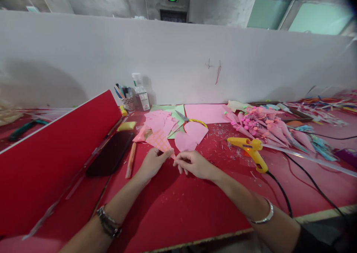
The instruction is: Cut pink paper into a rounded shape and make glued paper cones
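Note:
A peach paper cone with a grid pattern (160,140) lies pointing toward me on the red table (178,208). My left hand (153,163) pinches its lower edge near the tip. My right hand (192,163) has its fingers closed at the cone's pointed tip. Pink paper cut-outs (192,134) lie just behind the cone. A yellow glue gun (249,149) rests to the right of my right hand, its black cord running off the front edge.
Yellow-handled scissors (192,119) lie on pink and green sheets. A heap of finished pink cones (264,128) sits at right. A pen cup (126,98), a spray bottle (141,93), a black phone (111,152) and an orange pen (130,160) stand left, by a red divider (55,149).

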### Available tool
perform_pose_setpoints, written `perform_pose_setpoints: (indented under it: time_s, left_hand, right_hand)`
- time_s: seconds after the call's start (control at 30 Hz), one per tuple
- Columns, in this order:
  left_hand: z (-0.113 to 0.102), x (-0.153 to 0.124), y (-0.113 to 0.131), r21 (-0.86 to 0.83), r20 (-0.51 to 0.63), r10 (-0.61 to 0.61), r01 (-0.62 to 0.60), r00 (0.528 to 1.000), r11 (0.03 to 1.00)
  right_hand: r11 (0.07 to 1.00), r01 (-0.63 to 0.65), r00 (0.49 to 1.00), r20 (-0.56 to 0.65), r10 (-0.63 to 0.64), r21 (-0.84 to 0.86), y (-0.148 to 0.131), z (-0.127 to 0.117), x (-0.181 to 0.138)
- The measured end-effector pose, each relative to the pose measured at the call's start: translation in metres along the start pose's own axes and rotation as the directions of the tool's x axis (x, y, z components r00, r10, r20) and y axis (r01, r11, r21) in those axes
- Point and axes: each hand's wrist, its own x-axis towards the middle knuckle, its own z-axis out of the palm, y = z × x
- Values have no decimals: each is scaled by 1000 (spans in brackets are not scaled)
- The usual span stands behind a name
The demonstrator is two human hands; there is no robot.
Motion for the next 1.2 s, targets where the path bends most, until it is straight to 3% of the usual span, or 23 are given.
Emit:
perform_pose_setpoints:
  time_s: [0.47, 0.7, 0.9, 1.1, 1.2]
  left_hand:
    - [-8, 4, 0, -85, -88, -21, 13, 996, 996]
    - [-6, 2, 0, -160, -81, 11, -24, 997, 987]
    - [-4, 0, 1, -210, -13, 48, -49, 999, 976]
    - [-3, -2, 6, -226, 82, 127, -105, 989, 968]
    - [-4, -3, 6, -202, 133, 170, -141, 976, 969]
  right_hand:
    - [1000, -21, 1000, -13, 21, -17, -5, -2, -2]
    - [996, 83, 995, -51, -84, -24, -9, -5, -2]
    - [994, 104, 980, -166, -105, -16, -2, -2, 0]
    - [999, 17, 997, -71, -15, 32, -2, -2, -2]
    - [1000, 7, 996, -89, -5, 15, -4, -2, -2]
